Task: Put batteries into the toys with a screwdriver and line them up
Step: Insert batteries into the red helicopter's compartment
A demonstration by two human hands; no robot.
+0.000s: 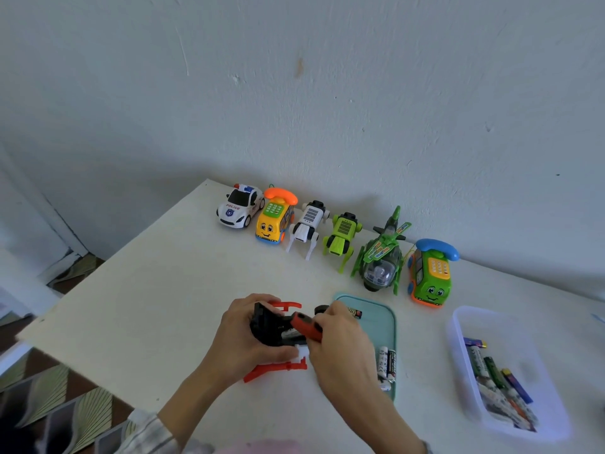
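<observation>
My left hand (pixel 244 335) grips an upturned black and red toy (pixel 268 326) on the white table (pixel 137 309); its red skids (pixel 278 368) stick out at front and back. My right hand (pixel 340 348) holds a screwdriver with a red handle (pixel 306 327) over the toy's underside. The screwdriver's tip is hidden. Along the wall stand a police car (pixel 240 204), a yellow phone bus (pixel 275 217), a white robot dog (pixel 306 229), a green robot dog (pixel 342 239), a green helicopter (pixel 381 253) and a green phone bus (pixel 430 273).
A teal tray (pixel 383 319) right of my hands holds several batteries (pixel 388 360). A clear plastic box (pixel 458 326) at the far right holds more batteries (pixel 497 378). The table's left edge drops to a patterned floor (pixel 65 398).
</observation>
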